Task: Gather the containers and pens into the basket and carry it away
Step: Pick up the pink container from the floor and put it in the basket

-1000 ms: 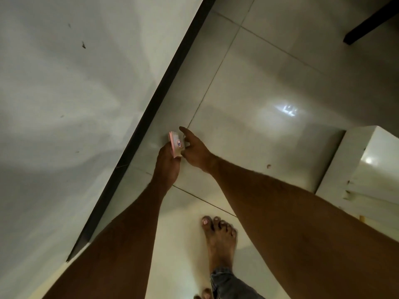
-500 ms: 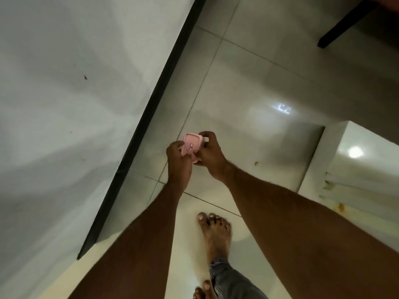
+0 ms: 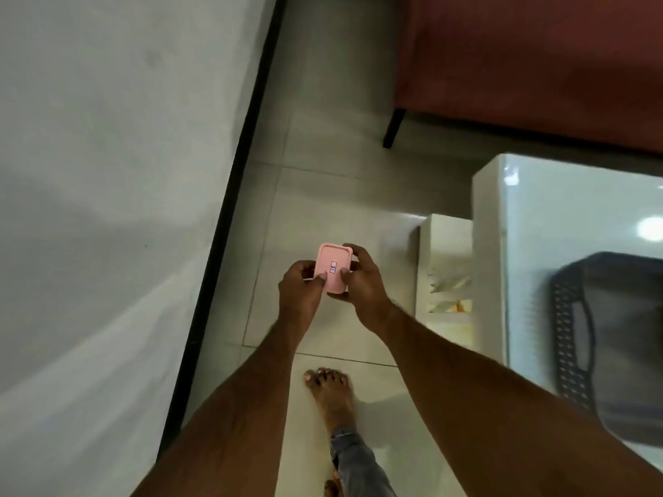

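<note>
A small pink container [image 3: 332,267] with a little label on its lid is held flat in front of me, over the tiled floor. My left hand [image 3: 300,292] grips its left side and my right hand [image 3: 360,281] grips its right side, thumbs on the lid. A dark perforated basket [image 3: 570,338] stands on the glossy white table [image 3: 538,217] at the right, blurred and partly cut off by the frame edge. No pens are visible.
A white wall with a black skirting strip [image 3: 229,209] runs along the left. A reddish sofa [image 3: 520,59] on a black leg stands at the back right. My bare foot [image 3: 332,396] is on the tiles below the hands.
The pink container turned from edge-on to lid-up, and both hands now hold it. The view swung right, bringing the table, basket and sofa into sight.
</note>
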Demonstrator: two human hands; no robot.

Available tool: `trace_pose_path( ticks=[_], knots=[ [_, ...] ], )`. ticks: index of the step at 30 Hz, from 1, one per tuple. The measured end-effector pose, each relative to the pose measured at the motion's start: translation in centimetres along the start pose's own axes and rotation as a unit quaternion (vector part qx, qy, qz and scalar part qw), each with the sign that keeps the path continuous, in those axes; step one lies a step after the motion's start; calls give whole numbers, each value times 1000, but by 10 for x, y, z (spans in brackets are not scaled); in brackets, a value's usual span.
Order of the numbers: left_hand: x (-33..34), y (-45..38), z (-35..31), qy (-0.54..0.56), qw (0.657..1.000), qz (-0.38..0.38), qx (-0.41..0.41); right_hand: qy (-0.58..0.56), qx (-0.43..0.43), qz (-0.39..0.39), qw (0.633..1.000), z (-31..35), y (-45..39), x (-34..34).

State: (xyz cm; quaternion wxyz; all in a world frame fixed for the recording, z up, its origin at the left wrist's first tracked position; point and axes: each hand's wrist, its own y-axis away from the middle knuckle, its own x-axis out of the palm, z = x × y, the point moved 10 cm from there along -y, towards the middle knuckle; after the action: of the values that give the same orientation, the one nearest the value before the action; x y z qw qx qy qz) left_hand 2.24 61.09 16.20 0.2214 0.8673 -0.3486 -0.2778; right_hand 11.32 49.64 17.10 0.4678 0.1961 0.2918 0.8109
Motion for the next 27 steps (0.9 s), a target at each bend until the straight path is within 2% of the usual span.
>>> trace_pose_path(
  ticks=[6, 11, 15, 18, 23, 27],
  knots=[
    [71, 85, -80, 37, 996, 57, 52, 18, -119, -122, 985, 73, 73, -109],
    [149, 161, -157, 57, 986, 117, 108, 30, -209, -243, 947, 123, 135, -218],
    [213, 217, -198, 33, 976, 147, 157, 25, -236, -316, 919, 141, 176, -306],
    [257, 242, -209, -35, 972, 145, 183, 33, -232, -334, 913, 138, 184, -355],
    [311, 269, -211, -166, 957, 114, 209, 20, -168, -345, 923, 109, 170, -411],
    [332, 265, -199, -263, 947, 73, 171, 88, -130, -326, 932, 96, 151, -427]
  ],
)
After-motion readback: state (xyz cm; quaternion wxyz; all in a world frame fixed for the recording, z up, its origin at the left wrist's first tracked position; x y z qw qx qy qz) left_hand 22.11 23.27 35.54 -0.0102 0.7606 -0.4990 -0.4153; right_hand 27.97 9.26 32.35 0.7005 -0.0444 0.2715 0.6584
